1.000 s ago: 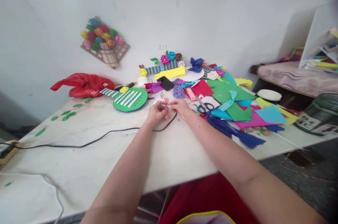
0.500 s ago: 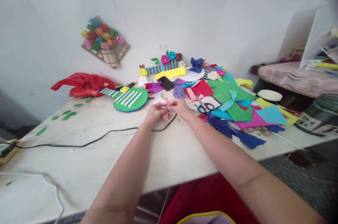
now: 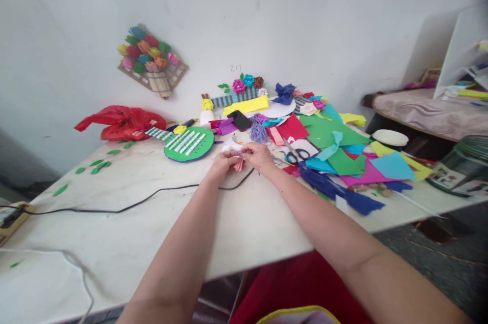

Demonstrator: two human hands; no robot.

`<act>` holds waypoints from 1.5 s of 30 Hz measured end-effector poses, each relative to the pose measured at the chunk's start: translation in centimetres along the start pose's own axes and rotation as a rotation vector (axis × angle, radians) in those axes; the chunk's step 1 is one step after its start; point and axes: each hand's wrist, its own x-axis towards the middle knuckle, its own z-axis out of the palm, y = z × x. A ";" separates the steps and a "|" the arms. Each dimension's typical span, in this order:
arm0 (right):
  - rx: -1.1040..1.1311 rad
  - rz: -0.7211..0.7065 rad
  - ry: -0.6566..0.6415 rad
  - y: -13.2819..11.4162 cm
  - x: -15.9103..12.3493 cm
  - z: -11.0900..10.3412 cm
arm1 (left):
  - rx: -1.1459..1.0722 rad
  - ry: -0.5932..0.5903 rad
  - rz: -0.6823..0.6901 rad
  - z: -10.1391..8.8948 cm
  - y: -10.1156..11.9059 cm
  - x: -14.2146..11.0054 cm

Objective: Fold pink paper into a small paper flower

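A small piece of pleated pink paper (image 3: 239,165) fans downward between my two hands, above the table. My left hand (image 3: 224,165) pinches it from the left, fingers closed. My right hand (image 3: 259,157) is closed too, thumb and finger together at the paper's upper end on a thin lilac strand that looks like yarn. The fingers partly hide where strand and paper meet. Just beyond lies a bundle of purple yarn (image 3: 258,131). A white and orange tool, probably a glue gun (image 3: 231,145), sits behind my left fingers.
A green paper guitar (image 3: 189,143) lies to the left, near a red plastic bag (image 3: 125,123). Scissors (image 3: 297,154) rest among coloured paper scraps (image 3: 335,133) on the right. A black cable (image 3: 152,193) crosses the table (image 3: 152,247); a phone (image 3: 239,120) lies behind.
My hands have shifted slightly, and the pink paper now sits a little higher and shows less below the fingers. Both hands keep their pinch.
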 end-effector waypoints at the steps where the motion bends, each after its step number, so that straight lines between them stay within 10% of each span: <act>1: 0.001 0.022 -0.004 0.1 0.0 0.0 | 0.006 0.003 0.003 0.0 0.0 0.0; 13: -0.151 -0.172 0.062 -0.7 -0.1 -0.4 | -0.035 0.050 -0.020 0.2 -0.3 0.3; 45: 0.169 -0.043 0.148 0.5 0.0 1.2 | 0.258 0.106 0.091 1.2 -0.1 0.0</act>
